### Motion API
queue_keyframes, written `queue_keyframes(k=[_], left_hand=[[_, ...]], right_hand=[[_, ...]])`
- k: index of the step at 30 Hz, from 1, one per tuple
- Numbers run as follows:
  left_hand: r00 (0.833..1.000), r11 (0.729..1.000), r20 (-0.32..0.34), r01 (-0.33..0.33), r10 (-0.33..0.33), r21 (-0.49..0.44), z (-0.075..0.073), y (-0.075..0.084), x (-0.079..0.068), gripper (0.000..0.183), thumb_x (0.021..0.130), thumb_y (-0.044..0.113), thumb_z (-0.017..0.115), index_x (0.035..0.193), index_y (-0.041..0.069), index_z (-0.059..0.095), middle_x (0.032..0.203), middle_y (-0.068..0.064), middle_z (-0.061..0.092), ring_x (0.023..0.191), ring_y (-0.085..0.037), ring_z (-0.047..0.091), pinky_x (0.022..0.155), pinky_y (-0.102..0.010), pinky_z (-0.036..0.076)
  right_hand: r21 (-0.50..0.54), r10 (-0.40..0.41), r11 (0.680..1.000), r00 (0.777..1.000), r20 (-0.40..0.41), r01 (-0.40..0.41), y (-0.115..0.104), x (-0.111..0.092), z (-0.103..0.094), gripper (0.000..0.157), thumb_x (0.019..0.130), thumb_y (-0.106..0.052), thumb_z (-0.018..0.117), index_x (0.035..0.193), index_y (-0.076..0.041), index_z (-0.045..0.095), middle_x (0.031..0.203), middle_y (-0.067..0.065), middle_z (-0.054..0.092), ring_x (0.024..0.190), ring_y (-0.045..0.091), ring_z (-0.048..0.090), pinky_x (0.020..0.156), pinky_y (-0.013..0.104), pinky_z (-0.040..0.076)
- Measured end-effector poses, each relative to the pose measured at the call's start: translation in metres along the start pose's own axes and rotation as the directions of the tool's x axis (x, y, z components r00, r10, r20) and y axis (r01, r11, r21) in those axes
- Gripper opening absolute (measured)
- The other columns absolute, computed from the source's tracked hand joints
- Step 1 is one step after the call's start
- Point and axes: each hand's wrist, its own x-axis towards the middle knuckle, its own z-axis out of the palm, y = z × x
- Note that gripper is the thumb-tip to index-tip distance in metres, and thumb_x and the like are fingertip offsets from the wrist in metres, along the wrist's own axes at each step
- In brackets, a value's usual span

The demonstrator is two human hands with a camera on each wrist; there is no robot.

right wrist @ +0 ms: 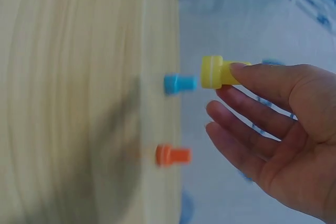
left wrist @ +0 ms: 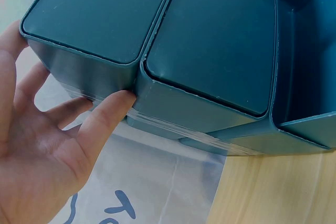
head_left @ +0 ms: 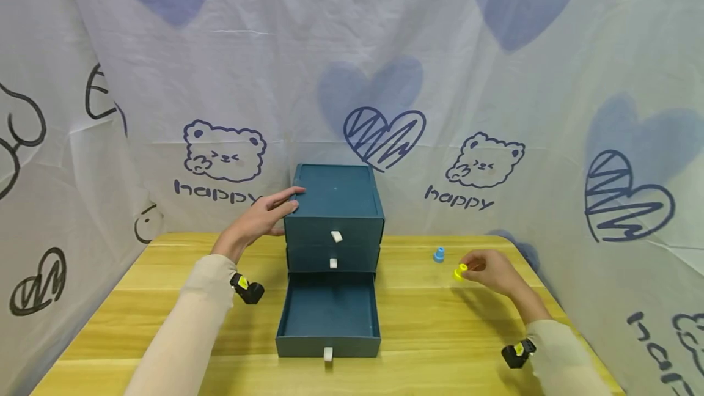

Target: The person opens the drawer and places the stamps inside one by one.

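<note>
Between thumb and fingers my right hand (head_left: 492, 271) pinches a small yellow stepped plastic piece (right wrist: 212, 72), wide at one end and narrow at the other. In the right wrist view it is held off the wooden table. A blue piece (head_left: 439, 254) of like shape stands on the table beyond it. An orange one (right wrist: 172, 155) shows in the right wrist view, mostly hidden by the hand in the head view. My left hand (head_left: 264, 219) rests with spread fingers against the left side and top edge of a dark teal drawer cabinet (head_left: 335, 191).
The cabinet's bottom drawer (head_left: 330, 347) is pulled out, and no objects show inside it. Its two upper drawers are closed, with small white pull tabs. A printed white cloth (head_left: 308, 96) hangs behind and beside the wooden table (head_left: 423, 335).
</note>
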Motion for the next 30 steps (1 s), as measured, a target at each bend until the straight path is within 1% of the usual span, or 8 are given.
queue_keyframes(k=[3, 5, 10, 14, 18, 21, 24, 30], left_hand=[[1.0, 1.0, 0.002, -0.001, 0.001, -0.006, -0.001, 0.001, 0.0, 0.057, 0.108, 0.046, 0.05, 0.16, 0.029, 0.037, 0.173, -0.012, 0.019, 0.159, -0.04, 0.022, 0.114, -0.07, 0.04], [1.0, 1.0, 0.006, -0.003, 0.003, -0.007, -0.001, 0.001, 0.0, 0.057, 0.108, 0.046, 0.05, 0.161, 0.029, 0.037, 0.173, -0.012, 0.019, 0.159, -0.04, 0.022, 0.114, -0.07, 0.04], [1.0, 1.0, 0.008, -0.005, 0.005, -0.001, -0.001, 0.002, 0.0, 0.057, 0.108, 0.047, 0.05, 0.161, 0.029, 0.037, 0.173, -0.013, 0.018, 0.159, -0.04, 0.022, 0.114, -0.069, 0.041], [1.0, 1.0, 0.006, -0.005, 0.005, 0.002, -0.001, 0.002, 0.0, 0.057, 0.108, 0.047, 0.05, 0.161, 0.03, 0.037, 0.173, -0.013, 0.018, 0.159, -0.04, 0.022, 0.114, -0.068, 0.042], [1.0, 1.0, 0.005, -0.004, 0.004, 0.002, -0.002, 0.001, 0.0, 0.057, 0.108, 0.047, 0.05, 0.161, 0.03, 0.037, 0.173, -0.013, 0.019, 0.159, -0.04, 0.022, 0.114, -0.068, 0.042], [1.0, 1.0, 0.003, -0.004, 0.004, 0.0, -0.001, 0.001, -0.001, 0.057, 0.108, 0.047, 0.05, 0.161, 0.03, 0.037, 0.173, -0.013, 0.019, 0.158, -0.04, 0.022, 0.114, -0.068, 0.042], [1.0, 1.0, 0.003, -0.006, 0.006, 0.0, -0.001, 0.0, -0.001, 0.057, 0.108, 0.047, 0.05, 0.161, 0.029, 0.037, 0.173, -0.013, 0.019, 0.158, -0.04, 0.023, 0.113, -0.069, 0.042], [1.0, 1.0, 0.0, -0.008, 0.008, 0.009, 0.001, 0.0, 0.0, 0.057, 0.108, 0.046, 0.05, 0.161, 0.028, 0.036, 0.173, -0.014, 0.019, 0.158, -0.041, 0.023, 0.113, -0.07, 0.04]], right_hand=[[0.013, -0.024, 1.0, 0.999, 0.028, 0.024, -0.018, 0.006, 0.004, 0.015, 0.088, -0.008, 0.08, 0.1, -0.002, 0.075, 0.096, 0.011, 0.077, 0.088, 0.023, 0.073, 0.078, 0.039, 0.063], [0.019, -0.039, 0.999, 0.998, 0.041, 0.038, -0.029, 0.009, 0.006, 0.012, 0.088, -0.007, 0.079, 0.099, -0.004, 0.076, 0.096, 0.01, 0.077, 0.088, 0.022, 0.073, 0.079, 0.039, 0.064], [0.022, -0.125, 0.992, 0.99, 0.067, 0.124, -0.054, 0.014, 0.011, 0.011, 0.087, -0.006, 0.079, 0.098, -0.007, 0.076, 0.095, 0.007, 0.077, 0.084, 0.017, 0.072, 0.075, 0.031, 0.062], [0.036, -0.199, 0.98, 0.975, 0.099, 0.196, -0.075, 0.016, 0.013, 0.012, 0.087, -0.006, 0.079, 0.099, -0.007, 0.075, 0.093, 0.006, 0.077, 0.081, 0.014, 0.07, 0.071, 0.024, 0.059], [0.039, -0.243, 0.97, 0.961, 0.132, 0.24, -0.097, 0.017, 0.016, 0.013, 0.088, -0.006, 0.079, 0.1, -0.006, 0.075, 0.092, 0.005, 0.076, 0.079, 0.012, 0.07, 0.07, 0.021, 0.059], [0.045, -0.264, 0.965, 0.952, 0.153, 0.26, -0.11, 0.017, 0.02, 0.013, 0.088, -0.005, 0.079, 0.1, -0.007, 0.075, 0.091, 0.003, 0.076, 0.079, 0.01, 0.069, 0.072, 0.021, 0.06], [0.075, -0.286, 0.958, 0.941, 0.18, 0.277, -0.121, 0.019, 0.026, 0.013, 0.088, -0.004, 0.079, 0.099, -0.009, 0.075, 0.091, 0.003, 0.077, 0.079, 0.008, 0.069, 0.074, 0.021, 0.061], [0.13, -0.322, 0.945, 0.918, 0.23, 0.299, -0.141, 0.022, 0.035, 0.01, 0.089, -0.004, 0.077, 0.098, -0.009, 0.075, 0.093, 0.005, 0.078, 0.08, 0.009, 0.072, 0.076, 0.022, 0.063]])
